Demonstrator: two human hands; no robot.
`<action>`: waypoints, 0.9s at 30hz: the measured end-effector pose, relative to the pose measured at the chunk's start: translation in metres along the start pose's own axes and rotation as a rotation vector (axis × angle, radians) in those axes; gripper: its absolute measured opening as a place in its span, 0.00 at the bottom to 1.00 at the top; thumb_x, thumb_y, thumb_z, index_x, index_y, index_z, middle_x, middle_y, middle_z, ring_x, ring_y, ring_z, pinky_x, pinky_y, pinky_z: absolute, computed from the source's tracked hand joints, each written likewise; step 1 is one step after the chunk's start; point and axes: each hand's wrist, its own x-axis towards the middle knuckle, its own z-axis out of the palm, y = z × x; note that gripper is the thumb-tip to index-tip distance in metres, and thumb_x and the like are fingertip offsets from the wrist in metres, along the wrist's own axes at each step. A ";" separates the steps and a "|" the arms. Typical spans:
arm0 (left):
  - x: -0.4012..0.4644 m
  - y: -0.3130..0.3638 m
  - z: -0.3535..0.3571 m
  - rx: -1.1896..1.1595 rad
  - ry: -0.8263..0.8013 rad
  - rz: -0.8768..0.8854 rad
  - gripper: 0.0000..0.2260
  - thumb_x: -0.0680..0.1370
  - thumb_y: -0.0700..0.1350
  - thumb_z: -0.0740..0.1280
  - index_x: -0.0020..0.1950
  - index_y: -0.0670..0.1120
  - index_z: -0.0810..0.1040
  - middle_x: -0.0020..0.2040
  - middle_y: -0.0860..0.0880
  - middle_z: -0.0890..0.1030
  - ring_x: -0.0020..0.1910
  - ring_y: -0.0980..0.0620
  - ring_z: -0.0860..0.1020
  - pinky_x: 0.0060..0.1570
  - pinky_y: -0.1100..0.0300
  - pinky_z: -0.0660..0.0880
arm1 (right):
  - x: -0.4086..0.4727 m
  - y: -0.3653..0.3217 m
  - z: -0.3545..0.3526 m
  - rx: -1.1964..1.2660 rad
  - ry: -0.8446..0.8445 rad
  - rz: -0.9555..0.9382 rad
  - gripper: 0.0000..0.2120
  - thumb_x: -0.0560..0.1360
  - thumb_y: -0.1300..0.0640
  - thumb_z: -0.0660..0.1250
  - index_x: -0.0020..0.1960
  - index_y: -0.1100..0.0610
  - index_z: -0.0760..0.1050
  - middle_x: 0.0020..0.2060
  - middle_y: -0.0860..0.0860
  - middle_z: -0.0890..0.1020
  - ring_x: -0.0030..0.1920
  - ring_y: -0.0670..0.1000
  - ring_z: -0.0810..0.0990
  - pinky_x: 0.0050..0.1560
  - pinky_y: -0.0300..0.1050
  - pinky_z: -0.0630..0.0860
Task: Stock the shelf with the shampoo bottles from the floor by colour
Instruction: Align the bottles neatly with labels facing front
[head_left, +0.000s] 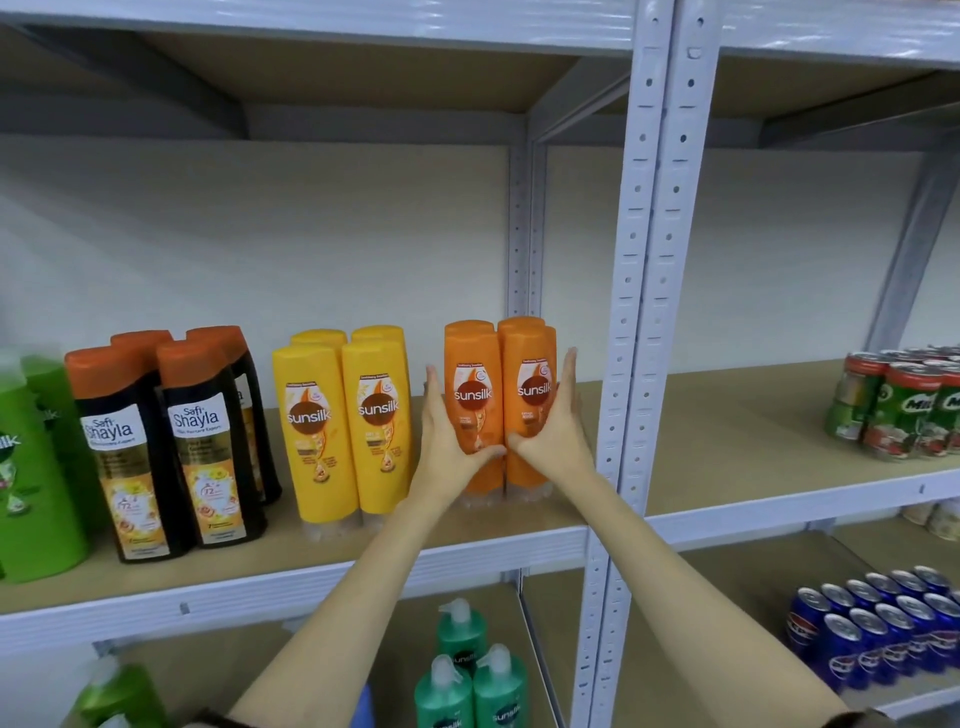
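Several orange shampoo bottles (480, 374) stand upright in a tight group on the middle shelf board (519, 525), beside the grey upright. My left hand (449, 436) lies flat against the group's left side with its thumb across the front. On the right side my right hand (558, 426) presses the same way, fingers straight up. Left of them stand yellow bottles (345, 421), black bottles with orange caps (171, 447) and green bottles (31, 467), each colour grouped apart.
A perforated grey upright (644, 312) rises just right of my right hand. The neighbouring bay holds green drink cans (898, 410) and, one shelf down, blue cans (872, 629). Teal pump bottles (467, 675) stand on the lower shelf.
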 end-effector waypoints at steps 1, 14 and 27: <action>0.000 -0.002 0.001 -0.013 -0.032 -0.018 0.52 0.67 0.44 0.76 0.73 0.53 0.37 0.75 0.46 0.55 0.74 0.48 0.57 0.71 0.46 0.60 | 0.000 0.001 0.001 0.062 -0.034 0.034 0.58 0.69 0.56 0.73 0.68 0.41 0.23 0.71 0.56 0.62 0.64 0.52 0.71 0.59 0.48 0.71; -0.003 -0.007 0.014 -0.048 -0.015 -0.069 0.44 0.72 0.45 0.71 0.75 0.50 0.40 0.74 0.47 0.59 0.72 0.49 0.62 0.67 0.48 0.65 | -0.004 0.003 0.003 0.189 -0.124 0.037 0.51 0.72 0.57 0.70 0.74 0.51 0.30 0.73 0.53 0.58 0.71 0.52 0.63 0.65 0.48 0.66; -0.025 0.008 -0.034 0.193 0.067 0.085 0.35 0.76 0.45 0.67 0.75 0.49 0.48 0.76 0.50 0.55 0.73 0.59 0.53 0.67 0.64 0.52 | -0.020 -0.021 0.021 -0.069 0.230 -0.203 0.38 0.74 0.56 0.67 0.76 0.53 0.48 0.75 0.55 0.54 0.75 0.57 0.54 0.72 0.55 0.56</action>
